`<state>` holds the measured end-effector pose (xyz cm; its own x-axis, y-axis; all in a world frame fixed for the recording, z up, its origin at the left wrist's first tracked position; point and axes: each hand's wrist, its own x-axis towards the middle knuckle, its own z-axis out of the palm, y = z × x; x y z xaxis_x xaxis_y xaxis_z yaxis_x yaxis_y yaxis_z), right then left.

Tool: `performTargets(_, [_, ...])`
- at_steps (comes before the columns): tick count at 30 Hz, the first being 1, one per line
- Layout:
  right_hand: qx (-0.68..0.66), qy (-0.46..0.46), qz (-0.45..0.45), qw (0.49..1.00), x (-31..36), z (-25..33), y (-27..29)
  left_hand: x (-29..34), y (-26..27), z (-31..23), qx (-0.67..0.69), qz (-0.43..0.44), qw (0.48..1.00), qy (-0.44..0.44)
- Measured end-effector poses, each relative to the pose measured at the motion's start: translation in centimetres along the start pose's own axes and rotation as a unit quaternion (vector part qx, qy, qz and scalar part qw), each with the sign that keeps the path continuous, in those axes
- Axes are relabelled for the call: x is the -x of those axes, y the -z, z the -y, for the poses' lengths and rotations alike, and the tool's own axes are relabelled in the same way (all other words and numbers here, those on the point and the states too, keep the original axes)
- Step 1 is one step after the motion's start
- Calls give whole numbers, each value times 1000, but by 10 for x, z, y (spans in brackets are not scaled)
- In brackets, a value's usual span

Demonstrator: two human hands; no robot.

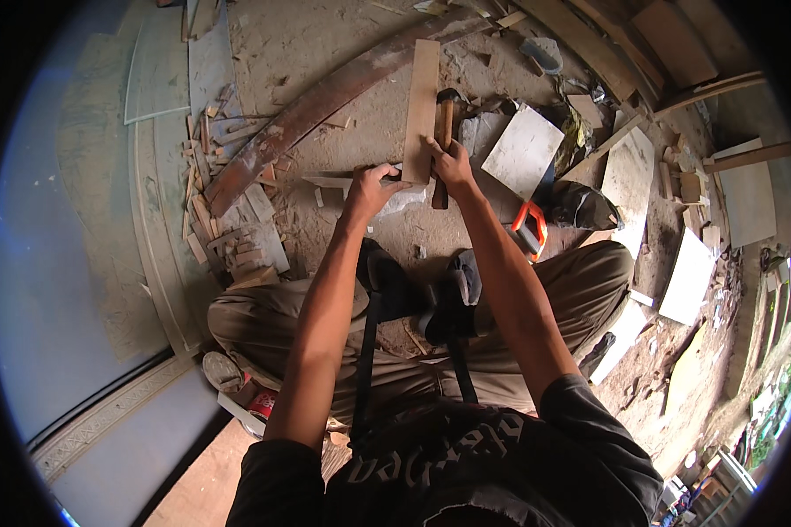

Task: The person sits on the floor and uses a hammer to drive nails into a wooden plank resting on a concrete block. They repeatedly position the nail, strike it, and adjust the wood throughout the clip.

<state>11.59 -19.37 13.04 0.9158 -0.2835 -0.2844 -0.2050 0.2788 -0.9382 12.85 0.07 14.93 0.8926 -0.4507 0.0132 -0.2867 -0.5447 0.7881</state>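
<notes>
Head view, wooden board [423,101]: long, narrow and pale; stretching away from the hands, near end between them.
Stone block [404,204]: pale grey, at the board's near end; contact hard to judge.
Steadying: probably best done with even pressure from both sides, to keep the board from twisting; near end better seated flat on the block than left half floating; thumbs safest clear of the end corners.
Right hand [451,164]: closed around the board's right edge, thumb on top, other fingers mostly hidden.
Left hand [371,191]: curled at the board's near left corner, thumb and fingers rounded into a C; impossible to make out whether gripping the board or a small piece.
Forearms [321,329]: both reaching forward over crossed legs, converging at the board; wrists near each other.
Hammer [446,119]: just beyond the right hand, handle toward it.
Orange-handled tool [540,233]: to the right of the right hand, nearer the body.
Wood scraps [246,241]: well left of the left hand.
</notes>
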Motion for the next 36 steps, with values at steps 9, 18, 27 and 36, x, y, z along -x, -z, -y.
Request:
performTargets(9, [12, -3, 5, 1000, 2, 2, -2, 4, 0, -1, 3, -16, 1000, -24])
performTargets(18, [330, 97, -133, 929, 28, -30, 40, -1, -1, 4, -29, -32, 996, -73])
performTargets(27, [622, 5, -67, 780, 124, -139, 134, 5, -2, 17, -153, -6, 983, -96])
performTargets(36, [486, 122, -290, 815, 100, -82, 163, 26, -16, -35, -105, 7, 994, 25])
